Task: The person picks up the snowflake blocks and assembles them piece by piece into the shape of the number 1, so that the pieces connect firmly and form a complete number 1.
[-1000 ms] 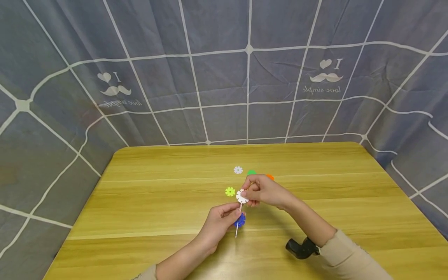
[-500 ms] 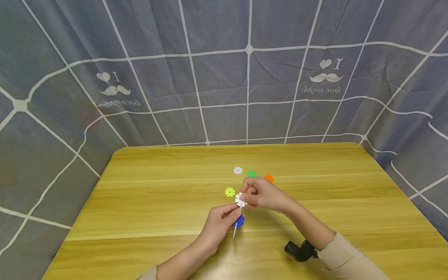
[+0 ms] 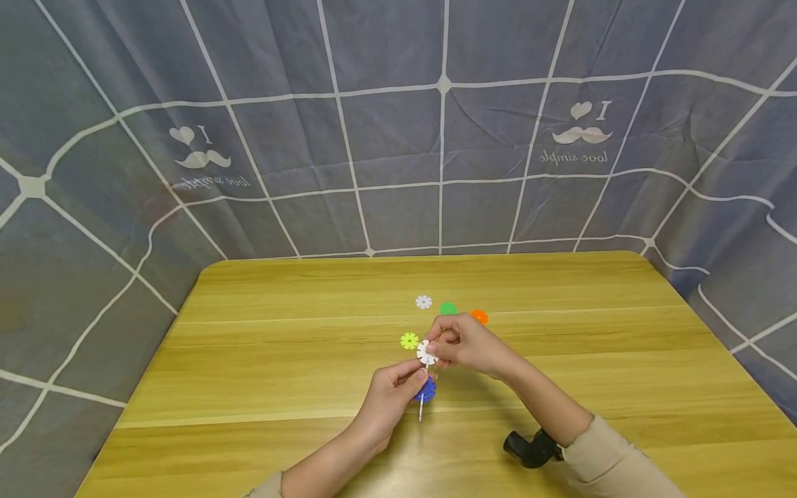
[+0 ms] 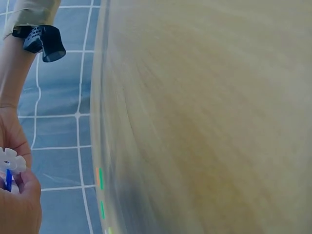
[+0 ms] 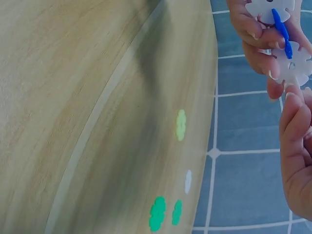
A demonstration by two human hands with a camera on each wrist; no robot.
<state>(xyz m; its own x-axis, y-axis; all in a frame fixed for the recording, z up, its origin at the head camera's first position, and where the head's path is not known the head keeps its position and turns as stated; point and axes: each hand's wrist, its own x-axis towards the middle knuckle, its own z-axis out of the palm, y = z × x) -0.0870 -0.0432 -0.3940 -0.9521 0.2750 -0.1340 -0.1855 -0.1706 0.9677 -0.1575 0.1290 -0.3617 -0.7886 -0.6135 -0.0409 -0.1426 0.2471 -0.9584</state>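
At the lower middle of the head view, the left hand is gripping a blue disc while the right hand is pinching a white disc just above. They seem to be slotting pieces together; pressing further is probably calling for aligned notches.

Tabletop left of the hands leaves passage; a yellow disc obstructs just beyond

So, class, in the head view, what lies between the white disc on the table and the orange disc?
A green disc, partly hidden by the right hand, lies between the white disc and the orange disc in the head view.
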